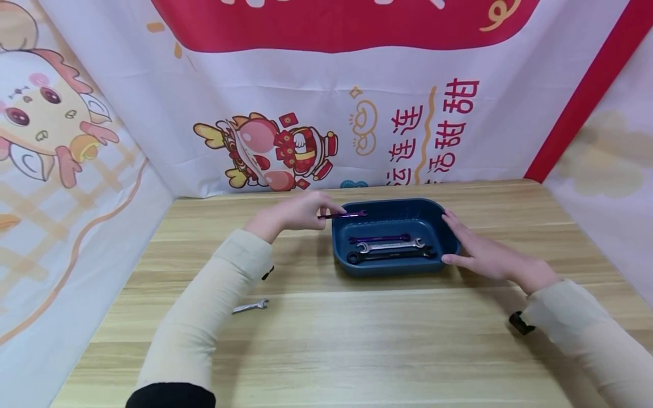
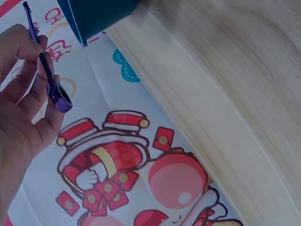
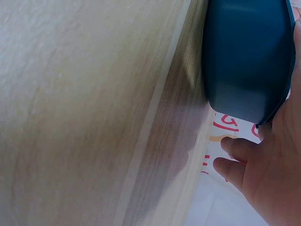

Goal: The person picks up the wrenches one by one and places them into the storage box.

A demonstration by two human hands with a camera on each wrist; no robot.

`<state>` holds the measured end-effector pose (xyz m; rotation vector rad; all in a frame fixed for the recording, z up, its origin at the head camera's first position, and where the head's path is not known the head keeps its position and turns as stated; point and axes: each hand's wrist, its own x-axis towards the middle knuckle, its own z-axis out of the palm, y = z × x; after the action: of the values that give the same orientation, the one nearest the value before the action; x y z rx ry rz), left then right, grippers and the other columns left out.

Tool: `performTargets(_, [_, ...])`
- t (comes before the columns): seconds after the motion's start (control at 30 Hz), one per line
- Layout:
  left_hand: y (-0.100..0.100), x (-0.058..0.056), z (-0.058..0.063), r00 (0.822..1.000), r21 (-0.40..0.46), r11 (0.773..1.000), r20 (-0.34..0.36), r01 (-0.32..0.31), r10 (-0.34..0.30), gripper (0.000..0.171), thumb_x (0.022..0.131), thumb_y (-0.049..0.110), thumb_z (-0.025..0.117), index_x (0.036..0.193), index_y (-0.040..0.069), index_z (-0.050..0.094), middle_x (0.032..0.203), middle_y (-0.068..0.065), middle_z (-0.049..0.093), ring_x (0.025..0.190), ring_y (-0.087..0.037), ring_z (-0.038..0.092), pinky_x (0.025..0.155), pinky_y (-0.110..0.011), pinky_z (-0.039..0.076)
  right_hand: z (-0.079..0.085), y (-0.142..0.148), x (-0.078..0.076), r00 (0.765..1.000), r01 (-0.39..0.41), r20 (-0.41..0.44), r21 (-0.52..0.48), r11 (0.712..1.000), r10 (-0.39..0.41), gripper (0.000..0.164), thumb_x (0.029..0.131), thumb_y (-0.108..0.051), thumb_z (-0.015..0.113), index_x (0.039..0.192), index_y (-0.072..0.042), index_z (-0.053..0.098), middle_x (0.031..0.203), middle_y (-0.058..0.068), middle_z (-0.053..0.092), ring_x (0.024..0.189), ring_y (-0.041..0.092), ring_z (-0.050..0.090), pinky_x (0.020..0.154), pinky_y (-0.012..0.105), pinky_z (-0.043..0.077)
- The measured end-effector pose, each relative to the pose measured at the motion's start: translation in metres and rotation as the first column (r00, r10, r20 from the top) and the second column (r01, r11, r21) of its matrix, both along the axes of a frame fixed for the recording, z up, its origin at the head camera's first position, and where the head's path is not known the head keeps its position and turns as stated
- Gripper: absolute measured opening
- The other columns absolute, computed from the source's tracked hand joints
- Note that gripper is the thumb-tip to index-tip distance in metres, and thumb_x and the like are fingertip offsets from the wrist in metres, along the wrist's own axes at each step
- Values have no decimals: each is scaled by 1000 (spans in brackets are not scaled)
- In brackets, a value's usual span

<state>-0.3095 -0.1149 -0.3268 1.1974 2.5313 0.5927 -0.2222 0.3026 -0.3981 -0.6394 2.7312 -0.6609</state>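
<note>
"Head view, and the left hand (image 1: 306, 211) is at the bin's left end! What's it got?"

"A held wrench (image 1: 354, 214), purple, pinched between thumb and fingers, no gap to spare. It's up over the bin's (image 1: 398, 270) far left corner."

"Which way does it point?"

"Long axis left to right, close to parallel with the bin's long sides. Forked end aims right, over the inside of the bin; ring end sits back at the fingers, and the left wrist camera shows that ring nicely. Is it touching the rim? Can't tell."

"And the right hand (image 1: 476, 249)?"

"On the bin's right end! Thumb spread well away from the fingers, the thumb toward the near corner, fingertips up at the far one, resting against the wall. No wrench in that hand."

"Call the inside of the bin for me!"

"Three in a row, all lying lengthwise with the bin. Farthest from the near wall, a purple wrench (image 1: 380, 239); next, a silver wrench (image 1: 390, 245), forked at both ends; nearest that wall, a black wrench (image 1: 393, 255), its ring to the left."

"Anything outside?"

"One loose wrench (image 1: 250, 306), silver, on the table (image 1: 388, 351), well apart from the bin, to its left and nearer the person. Forked end points right, slightly up toward the bin; the other end goes out of sight by the left sleeve (image 1: 199, 306)."
</note>
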Motion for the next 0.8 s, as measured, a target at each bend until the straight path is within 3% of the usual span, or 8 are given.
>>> performTargets(0.2, [12, -1, -2, 999, -12, 1000, -20, 25, -25, 41, 93, 1, 66, 132, 11, 71, 112, -13, 68, 89, -22, 55, 74, -31, 50, -1, 1, 0, 1000, 5, -1, -2, 1000, -5, 97, 102, -44, 61, 165, -13, -5, 170, 16, -6, 150, 49, 15, 115, 66, 20])
performTargets(0.57, [32, 0, 1, 997, -31, 998, -49, 61, -62, 42, 92, -1, 63, 132, 9, 71, 96, -7, 59, 82, -22, 52, 69, -29, 45, -1, 1, 0, 1000, -4, -15, -7, 1000, 4, 96, 102, -44, 62, 165, -12, -4, 170, 17, -5, 149, 50, 17, 114, 67, 22])
performTargets(0.8, [44, 1, 1, 997, -26, 998, -31, 66, -66, 43, 93, -1, 62, 134, 10, 69, 109, -14, 62, 78, -20, 51, 67, -27, 45, 1, -1, 0, 1000, -12, -11, -17, 1000, 12, 95, 102, -41, 62, 165, -10, -2, 170, 18, -5, 150, 50, 16, 114, 67, 21])
